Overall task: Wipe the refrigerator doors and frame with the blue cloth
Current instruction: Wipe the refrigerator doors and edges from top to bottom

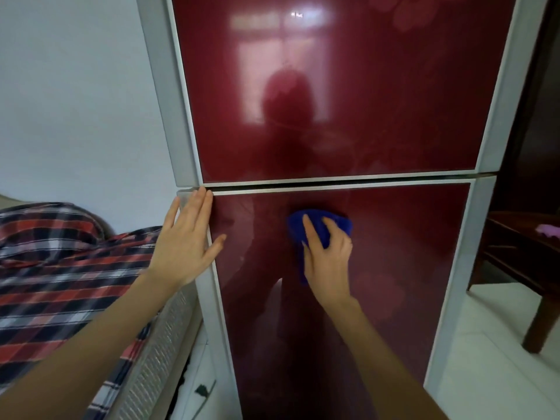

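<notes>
Two hands up: my right hand point(327, 253) presses the bunched blue cloth point(321, 225) on the lower door point(394, 268), fingers curled over it; left hand point(188, 244) flat, empty, bracing the frame point(212, 298). I'd sweep overlapping strokes, firm pressure, then edges.

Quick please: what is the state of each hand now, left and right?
Left hand: open, flat against the lower door left edge, holding nothing.
Right hand: pressing the blue cloth on the lower door.
</notes>
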